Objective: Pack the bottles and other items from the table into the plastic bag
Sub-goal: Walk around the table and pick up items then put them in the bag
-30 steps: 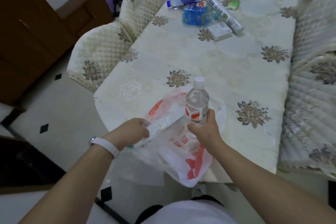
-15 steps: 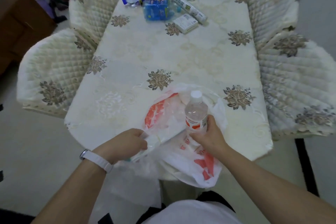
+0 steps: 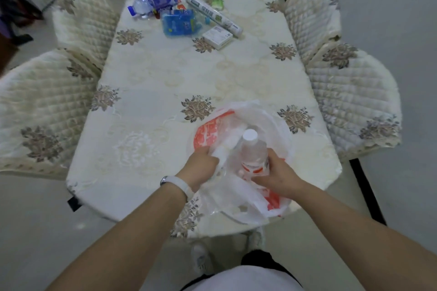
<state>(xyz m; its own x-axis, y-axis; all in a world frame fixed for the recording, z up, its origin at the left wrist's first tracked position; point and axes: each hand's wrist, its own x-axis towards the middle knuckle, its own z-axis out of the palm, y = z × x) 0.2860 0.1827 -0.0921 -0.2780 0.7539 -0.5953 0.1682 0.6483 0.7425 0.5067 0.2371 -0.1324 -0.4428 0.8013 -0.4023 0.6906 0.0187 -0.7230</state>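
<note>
A white and red plastic bag point(image 3: 246, 205) lies at the near edge of the table point(image 3: 189, 73). My left hand point(image 3: 201, 165) grips the bag's bunched rim and holds it up. My right hand point(image 3: 276, 177) grips a clear water bottle point(image 3: 251, 153) with a white cap and red label, upright, its lower part inside the bag's mouth. At the far end lie a blue-labelled bottle point(image 3: 153, 2) on its side, a blue packet point(image 3: 179, 23), a long wrapped roll point(image 3: 214, 15), a small white box point(image 3: 217, 36) and a green item point(image 3: 217, 3).
Quilted cream chairs stand on both sides: two on the left point(image 3: 42, 106), two on the right point(image 3: 352, 101), one at the far end. My legs and shoes point(image 3: 201, 260) are below the table's near edge.
The bottle has sunk lower into the bag and my right hand went down with it. My left hand moved right, closer to the bottle. The camera tilted toward the table's centre.
</note>
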